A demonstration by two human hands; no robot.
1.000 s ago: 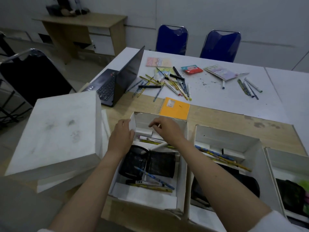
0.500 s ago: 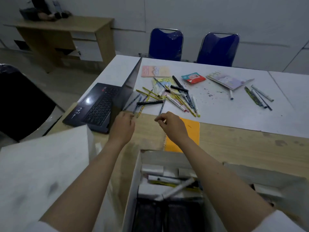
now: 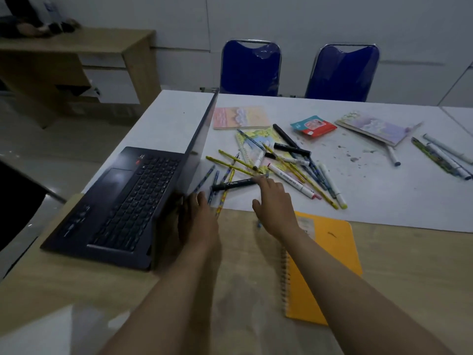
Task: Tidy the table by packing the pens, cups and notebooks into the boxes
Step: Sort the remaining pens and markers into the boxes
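Observation:
A heap of pens and pencils (image 3: 281, 162) lies on the white sheet in mid-table. My right hand (image 3: 275, 201) reaches over its near edge, fingers spread, fingertips touching a black marker (image 3: 231, 185). My left hand (image 3: 198, 216) lies flat beside the laptop's screen edge, fingers straight, near several thin pens (image 3: 217, 198). An orange spiral notebook (image 3: 327, 267) lies under my right forearm. More notebooks sit farther back: a pink one (image 3: 240, 117), a purple one (image 3: 373, 126) and a yellow one (image 3: 256, 142) under the pens. No boxes or cups are in view.
An open dark laptop (image 3: 128, 201) stands at the left of the table. A small red and teal packet (image 3: 313, 126) lies mid-back. More markers (image 3: 445, 156) lie at the far right. Two blue chairs (image 3: 250, 67) stand behind the table, a wooden desk (image 3: 76, 65) at the back left.
My view has lifted from the boxes to the table, so the boxes have left the frame. Both hands have moved forward from the box to the pen heap.

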